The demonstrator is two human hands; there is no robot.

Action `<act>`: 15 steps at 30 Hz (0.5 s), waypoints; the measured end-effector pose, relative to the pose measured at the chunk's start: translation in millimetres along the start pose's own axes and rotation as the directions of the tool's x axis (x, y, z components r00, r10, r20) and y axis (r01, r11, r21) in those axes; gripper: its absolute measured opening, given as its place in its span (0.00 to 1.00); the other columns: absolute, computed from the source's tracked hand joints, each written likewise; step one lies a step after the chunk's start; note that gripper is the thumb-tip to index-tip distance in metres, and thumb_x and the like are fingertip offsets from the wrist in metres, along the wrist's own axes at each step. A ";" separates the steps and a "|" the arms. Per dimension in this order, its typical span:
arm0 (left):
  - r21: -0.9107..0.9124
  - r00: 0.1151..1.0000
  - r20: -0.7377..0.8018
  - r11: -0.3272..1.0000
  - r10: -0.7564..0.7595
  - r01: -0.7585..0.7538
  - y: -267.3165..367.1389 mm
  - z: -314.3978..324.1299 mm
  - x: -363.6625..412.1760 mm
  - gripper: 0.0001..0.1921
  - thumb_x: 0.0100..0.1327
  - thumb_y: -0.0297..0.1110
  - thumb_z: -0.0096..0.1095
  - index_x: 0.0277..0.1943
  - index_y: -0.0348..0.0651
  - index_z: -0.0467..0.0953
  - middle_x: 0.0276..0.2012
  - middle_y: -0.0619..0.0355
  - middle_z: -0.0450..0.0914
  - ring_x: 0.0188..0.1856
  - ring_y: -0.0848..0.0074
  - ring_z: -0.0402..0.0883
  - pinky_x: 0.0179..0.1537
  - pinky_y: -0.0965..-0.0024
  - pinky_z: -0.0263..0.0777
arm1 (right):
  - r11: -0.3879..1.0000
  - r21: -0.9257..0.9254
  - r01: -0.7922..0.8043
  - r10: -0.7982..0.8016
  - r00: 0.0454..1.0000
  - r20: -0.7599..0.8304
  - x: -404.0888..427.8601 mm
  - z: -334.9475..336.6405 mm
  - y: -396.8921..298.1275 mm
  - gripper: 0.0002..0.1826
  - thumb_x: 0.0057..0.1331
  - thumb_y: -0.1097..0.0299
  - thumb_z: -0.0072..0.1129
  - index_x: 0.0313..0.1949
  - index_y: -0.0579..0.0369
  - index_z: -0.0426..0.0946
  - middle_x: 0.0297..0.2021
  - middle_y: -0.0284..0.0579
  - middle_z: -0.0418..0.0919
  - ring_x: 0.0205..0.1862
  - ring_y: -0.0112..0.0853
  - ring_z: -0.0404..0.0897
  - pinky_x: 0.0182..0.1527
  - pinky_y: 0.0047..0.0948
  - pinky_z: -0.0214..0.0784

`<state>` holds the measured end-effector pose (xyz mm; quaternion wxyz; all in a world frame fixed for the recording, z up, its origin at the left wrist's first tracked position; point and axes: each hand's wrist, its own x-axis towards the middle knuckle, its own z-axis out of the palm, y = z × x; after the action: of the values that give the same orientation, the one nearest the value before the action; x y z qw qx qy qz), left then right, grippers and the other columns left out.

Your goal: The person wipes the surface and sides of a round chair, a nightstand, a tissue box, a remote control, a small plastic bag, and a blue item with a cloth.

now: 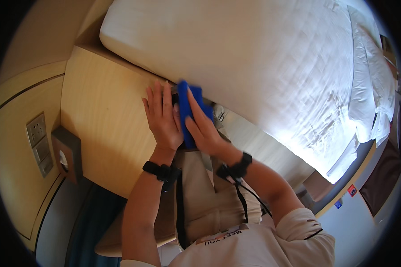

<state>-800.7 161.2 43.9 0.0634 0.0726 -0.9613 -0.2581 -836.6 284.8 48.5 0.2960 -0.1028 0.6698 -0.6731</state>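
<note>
My right hand [205, 133] presses on a folded blue cloth [186, 113], its fingers stretched along the cloth. Just left of it, my left hand [163, 121] lies palm down with fingers spread near the edge of a light wood bedside cabinet top [110, 110]. No object shows in my left hand. Something dark shows between the left thumb and the cloth, mostly covered, and I cannot tell what it is. Black bands circle both wrists, and a cable runs from the right one.
A bed mattress under a white sheet [227, 50] borders the cabinet. A white pillow or quilt [364, 76] lies at its far right. On the left are a wall socket panel [38, 143] and a grey-brown box [68, 153]. Beige cloth [197, 180] covers my lap.
</note>
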 end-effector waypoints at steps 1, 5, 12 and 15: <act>-0.001 1.000 -0.007 1.000 -0.003 0.003 -0.1 -1.5 0.3 0.24 0.68 0.35 0.43 0.65 0.35 0.59 0.65 0.41 0.58 0.68 0.44 0.51 0.66 0.46 0.44 | 0.998 -0.051 0.020 -0.020 1.000 0.008 -21.1 2.3 5.4 0.31 0.70 0.70 0.38 0.68 0.66 0.41 0.69 0.60 0.44 0.72 0.46 0.41 0.69 0.35 0.35; -0.008 1.000 -0.023 1.000 0.015 -0.015 1.7 -3.2 0.0 0.24 0.68 0.33 0.43 0.65 0.35 0.59 0.65 0.40 0.58 0.67 0.43 0.52 0.65 0.46 0.46 | 0.994 -0.040 -0.100 0.102 0.994 0.046 -77.9 4.2 -0.8 0.31 0.69 0.71 0.37 0.68 0.67 0.39 0.69 0.59 0.41 0.72 0.46 0.40 0.69 0.34 0.34; -0.099 0.999 -0.049 0.995 -0.004 -0.001 4.5 0.2 2.2 0.25 0.64 0.32 0.48 0.64 0.40 0.63 0.65 0.45 0.60 0.67 0.46 0.54 0.64 0.44 0.46 | 1.000 0.016 -0.001 0.001 1.000 0.026 27.7 -5.2 -1.1 0.29 0.70 0.69 0.38 0.68 0.62 0.46 0.67 0.57 0.52 0.71 0.44 0.47 0.68 0.33 0.41; -0.029 0.999 -0.041 1.000 -0.008 0.006 -1.8 1.3 -1.1 0.26 0.62 0.31 0.51 0.64 0.40 0.63 0.65 0.45 0.61 0.67 0.47 0.55 0.64 0.44 0.47 | 0.999 -0.042 -0.032 0.027 0.994 -0.102 5.2 5.5 -4.9 0.28 0.70 0.67 0.41 0.67 0.61 0.49 0.65 0.57 0.56 0.69 0.43 0.54 0.66 0.32 0.47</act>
<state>-799.7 160.5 41.8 0.0835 0.0803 -0.9557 -0.2705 -839.1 277.0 52.3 0.2693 -0.0651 0.6999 -0.6583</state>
